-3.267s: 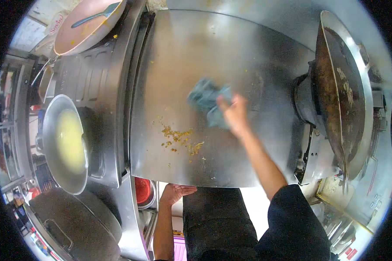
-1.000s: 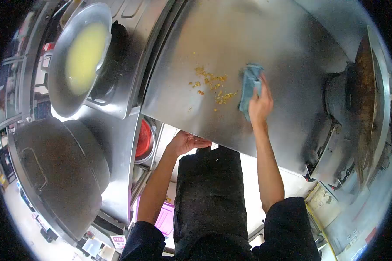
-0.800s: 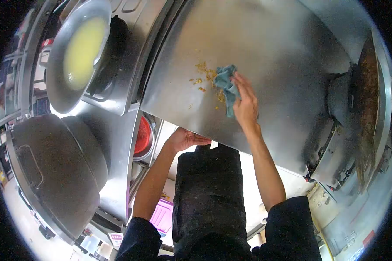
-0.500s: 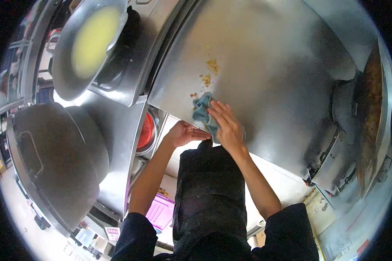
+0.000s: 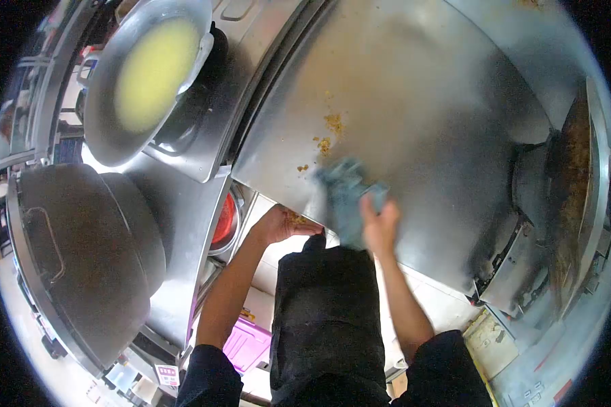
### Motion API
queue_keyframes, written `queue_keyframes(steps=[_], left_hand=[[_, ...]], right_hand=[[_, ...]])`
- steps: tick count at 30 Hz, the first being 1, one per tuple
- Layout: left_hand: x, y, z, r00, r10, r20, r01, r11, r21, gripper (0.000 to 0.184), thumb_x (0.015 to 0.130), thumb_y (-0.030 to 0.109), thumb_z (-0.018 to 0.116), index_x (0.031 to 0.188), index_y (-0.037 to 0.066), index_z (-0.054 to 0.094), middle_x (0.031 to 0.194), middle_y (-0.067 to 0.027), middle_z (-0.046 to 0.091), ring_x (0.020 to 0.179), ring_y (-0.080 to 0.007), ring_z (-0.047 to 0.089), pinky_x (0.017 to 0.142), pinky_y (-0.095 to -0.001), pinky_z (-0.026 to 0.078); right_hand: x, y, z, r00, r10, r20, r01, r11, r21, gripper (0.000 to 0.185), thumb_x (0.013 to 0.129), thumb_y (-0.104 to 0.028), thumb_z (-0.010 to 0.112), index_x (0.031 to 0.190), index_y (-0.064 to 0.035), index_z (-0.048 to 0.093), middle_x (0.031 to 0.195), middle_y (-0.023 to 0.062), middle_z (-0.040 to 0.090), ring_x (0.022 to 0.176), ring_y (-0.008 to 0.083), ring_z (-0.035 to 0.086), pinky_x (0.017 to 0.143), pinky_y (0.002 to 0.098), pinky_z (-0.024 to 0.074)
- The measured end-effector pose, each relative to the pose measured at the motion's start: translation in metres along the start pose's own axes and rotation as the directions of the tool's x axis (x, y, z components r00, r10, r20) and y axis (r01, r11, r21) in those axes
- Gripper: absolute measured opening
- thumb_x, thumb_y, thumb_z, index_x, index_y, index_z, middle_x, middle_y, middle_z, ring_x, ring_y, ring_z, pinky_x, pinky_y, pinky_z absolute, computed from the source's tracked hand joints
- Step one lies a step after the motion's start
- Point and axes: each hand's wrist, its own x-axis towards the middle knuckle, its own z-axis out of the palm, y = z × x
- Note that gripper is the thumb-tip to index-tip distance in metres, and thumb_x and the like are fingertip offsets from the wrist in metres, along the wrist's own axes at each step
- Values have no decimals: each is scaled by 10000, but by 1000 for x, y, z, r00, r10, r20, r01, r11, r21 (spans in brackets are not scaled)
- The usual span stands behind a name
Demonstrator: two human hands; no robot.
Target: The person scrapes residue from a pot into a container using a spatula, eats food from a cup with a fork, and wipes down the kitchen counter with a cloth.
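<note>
My right hand grips a blue-green cloth, blurred by motion, at the near edge of a steel counter. Past the cloth, yellow-brown crumbs lie scattered on the metal in small clumps. Palm up and fingers stretched out, my left hand is held just below the counter edge, left of the cloth. Yellowish bits seem to rest in its palm.
At upper left a wide metal pan contains yellow liquid. A large steel pot stands below it. Under the counter show a red container and a pink bin. A dark wok-like vessel is at far right.
My right hand has drawn the cloth right and toward my body, away from the crumbs. My left hand stays at the edge, and yellowish bits now show in its palm. The view has shifted slightly.
</note>
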Motion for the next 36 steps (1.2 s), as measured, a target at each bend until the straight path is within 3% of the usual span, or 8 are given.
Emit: queue_keyframes(steps=[3, 7, 10, 24, 31, 33, 34, 36], left_hand=[[-3, 5, 4, 1000, 19, -25, -19, 1000, -21, 550, 922, 358, 293, 1222, -94, 385, 1114, -328, 503, 985, -450, 545, 888, -545, 442], [-3, 8, 6, 998, 17, -56, -20, 999, -50, 582, 925, 405, 274, 1256, -67, 357, 1140, -324, 488, 1011, -461, 526, 872, -548, 453], [-4, 5, 5, 998, 40, -56, -40, 999, -13, 604, 922, 435, 262, 1261, -55, 361, 1139, -315, 497, 1002, -459, 533, 850, -537, 470], [-9, 13, -3, 1000, 17, 16, -18, 998, 56, 578, 928, 419, 265, 1248, -49, 374, 1115, -302, 518, 990, -415, 559, 844, -508, 485], [-25, 12, -13, 953, 282, 112, -275, 959, -72, 380, 899, 305, 402, 1130, 11, 465, 1119, -127, 550, 998, -245, 577, 828, -425, 516], [-17, 4, -45, 927, 262, 268, -55, 802, -594, 273, 886, 171, 421, 1072, 3, 530, 1047, -132, 591, 971, -275, 591, 854, -449, 503], [-8, 0, -72, 953, 263, 150, -215, 936, -280, 280, 877, 190, 422, 1051, 9, 545, 1037, -131, 596, 948, -269, 598, 836, -463, 506], [-13, 5, -54, 958, 247, 149, -207, 948, -241, 298, 882, 177, 402, 1070, -19, 526, 1058, -153, 582, 957, -291, 591, 848, -475, 498]], right_hand=[[92, -8, -41, 941, -235, -243, 248, 969, 24, 268, 884, -279, 542, 870, -13, 566, 777, 99, 608, 699, 166, 525, 657, 325, 418], [205, -14, -35, 830, -463, -310, 322, 853, -410, 271, 846, -110, 514, 1094, -8, 556, 1022, 184, 601, 940, 325, 579, 798, 371, 444], [223, -43, 0, 674, -728, -124, 622, 651, -435, 370, 762, 35, 479, 1117, -36, 558, 1105, 159, 574, 1048, 330, 528, 903, 362, 426], [74, -27, 84, 400, -818, 415, 906, 422, -41, 307, 685, 3, 573, 986, -32, 624, 1109, 94, 594, 1090, 237, 530, 986, 384, 388], [17, -11, 92, 394, -740, 545, 874, 485, 27, 385, 639, 20, 564, 1019, -23, 603, 1155, 96, 562, 1136, 239, 488, 1034, 379, 330], [8, -5, 92, 392, -749, 534, 870, 490, 48, 430, 619, 50, 558, 1040, -29, 597, 1143, 96, 570, 1119, 248, 502, 1025, 379, 344], [3, -5, 89, 468, -699, 540, 785, 610, 109, 434, 623, 55, 556, 1047, -32, 594, 1138, 98, 573, 1101, 259, 513, 1015, 385, 356], [-4, -11, 78, 668, -548, 504, 552, 818, 159, 381, 680, 48, 569, 1052, -30, 590, 1071, 120, 604, 1011, 272, 571, 938, 368, 418]])
